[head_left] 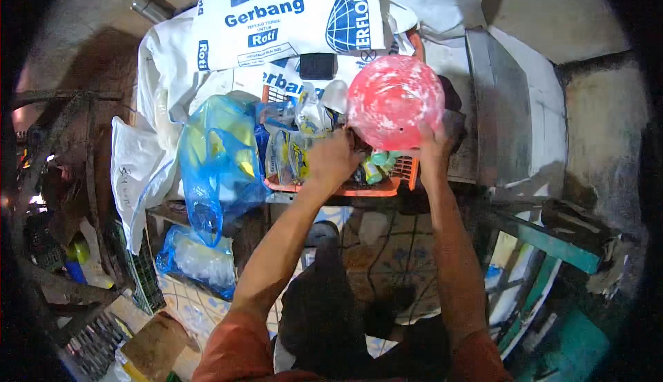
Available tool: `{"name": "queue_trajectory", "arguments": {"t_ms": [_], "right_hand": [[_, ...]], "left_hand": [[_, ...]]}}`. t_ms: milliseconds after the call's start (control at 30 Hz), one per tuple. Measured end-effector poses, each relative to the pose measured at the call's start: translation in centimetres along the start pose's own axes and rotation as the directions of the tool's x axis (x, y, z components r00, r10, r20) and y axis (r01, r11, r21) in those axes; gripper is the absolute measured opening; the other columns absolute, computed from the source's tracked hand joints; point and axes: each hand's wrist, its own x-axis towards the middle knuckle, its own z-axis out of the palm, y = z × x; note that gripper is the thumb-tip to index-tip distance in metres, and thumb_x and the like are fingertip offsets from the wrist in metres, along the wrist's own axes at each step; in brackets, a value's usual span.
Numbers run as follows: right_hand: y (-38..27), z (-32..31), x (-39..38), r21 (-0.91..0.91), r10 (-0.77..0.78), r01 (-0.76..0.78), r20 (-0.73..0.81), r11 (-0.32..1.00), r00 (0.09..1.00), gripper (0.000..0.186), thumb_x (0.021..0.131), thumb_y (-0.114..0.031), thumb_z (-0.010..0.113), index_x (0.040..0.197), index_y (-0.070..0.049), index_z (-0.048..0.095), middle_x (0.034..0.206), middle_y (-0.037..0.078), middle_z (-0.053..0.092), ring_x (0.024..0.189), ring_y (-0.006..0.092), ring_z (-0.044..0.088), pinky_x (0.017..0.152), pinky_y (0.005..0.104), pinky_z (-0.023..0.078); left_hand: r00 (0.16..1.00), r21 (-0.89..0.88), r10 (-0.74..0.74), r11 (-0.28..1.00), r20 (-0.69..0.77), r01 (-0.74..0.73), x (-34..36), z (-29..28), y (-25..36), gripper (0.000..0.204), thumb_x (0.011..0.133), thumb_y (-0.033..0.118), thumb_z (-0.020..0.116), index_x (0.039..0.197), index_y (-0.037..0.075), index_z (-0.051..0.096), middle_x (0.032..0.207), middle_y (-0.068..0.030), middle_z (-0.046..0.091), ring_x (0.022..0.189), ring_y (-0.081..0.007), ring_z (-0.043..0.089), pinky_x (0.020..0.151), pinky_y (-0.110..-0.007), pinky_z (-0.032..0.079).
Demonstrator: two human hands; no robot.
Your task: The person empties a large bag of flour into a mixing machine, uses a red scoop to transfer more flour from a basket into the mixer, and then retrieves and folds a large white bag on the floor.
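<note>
White-smeared pink bowl [395,100], one o'clock.
Your right hand [434,145] grips its rim, apparently so your left hand [334,158], grip unverifiable, can reach the orange basket [366,191].

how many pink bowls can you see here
1: a white-smeared pink plastic bowl, gripped by the right hand and partly blocking the view of the orange plastic basket. Others could be hidden behind it.

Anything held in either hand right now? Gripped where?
Right hand: the pink round basin, by its near right edge. Left hand: in the orange basket, fingertips hidden, so a hold there can't be told.
</note>
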Motion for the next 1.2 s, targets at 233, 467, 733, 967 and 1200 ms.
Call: {"name": "queue_trajectory", "arguments": {"t_ms": [233,467,733,967,1200], "right_hand": [[0.4,2.2,1.5,0.095,0.084,-0.093,0.097,0.991,0.992,0.058,0.091,-0.024,0.055,0.138,0.001,0.030,0.119,0.019,0.055,0.086,0.0290,0.066,0.065,0.0342,0.058],[0.4,-0.6,-10.4,-0.612,-0.369,0.407,0.197,0.678,0.909,0.026,0.086,-0.028,0.062,0.092,-0.003,0.066,0.072,0.014,0.065,0.068,0.0257,0.067,0.062,0.0354,0.049],[12.9,-7.0,-22.3,-0.418,-0.018,0.146,0.295,0.896,0.955,0.029,0.091,-0.021,0.055,0.115,-0.004,0.055,0.106,0.017,0.060,0.098,0.0258,0.059,0.085,0.0362,0.044],[19.5,-14.6,-23.0,-0.633,0.390,-0.162,0.240,0.757,0.889,0.047,0.094,-0.039,0.052,0.124,-0.003,0.052,0.100,0.011,0.063,0.094,0.0261,0.061,0.086,0.0413,0.048],[30.9,-17.9,-24.2,0.278,-0.193,0.135,0.194,0.951,0.962,0.054,0.094,-0.037,0.051,0.137,-0.007,0.037,0.124,0.014,0.050,0.102,0.0261,0.058,0.081,0.0441,0.051]], "left_hand": [[0.980,-0.446,0.165,0.890,0.110,-0.099,-10.4,-1.4,-5.6,0.037,0.083,0.035,0.065,0.100,0.004,0.057,0.070,-0.0141,0.060,0.068,-0.0285,0.060,0.063,-0.040,0.046],[0.963,-0.809,0.149,0.579,0.225,0.100,-16.9,5.0,-4.7,0.035,0.094,0.033,0.053,0.110,0.003,0.052,0.096,-0.0099,0.059,0.088,-0.0166,0.054,0.078,-0.032,0.043],[0.756,-0.684,0.496,0.724,0.427,-0.089,-17.3,11.7,-2.2,0.047,0.090,0.025,0.056,0.131,0.006,0.045,0.119,-0.0122,0.060,0.105,-0.0217,0.057,0.092,-0.032,0.044],[0.727,-0.359,0.112,0.913,0.678,0.195,-13.6,16.1,-3.6,0.046,0.083,0.037,0.067,0.111,0.002,0.060,0.096,-0.0148,0.067,0.091,-0.0240,0.063,0.083,-0.035,0.048],[0.924,0.012,0.257,0.963,0.283,-0.271,-14.2,23.6,-4.6,0.041,0.082,0.037,0.061,0.107,0.004,0.058,0.083,-0.0177,0.065,0.074,-0.0362,0.064,0.066,-0.046,0.051]]}}
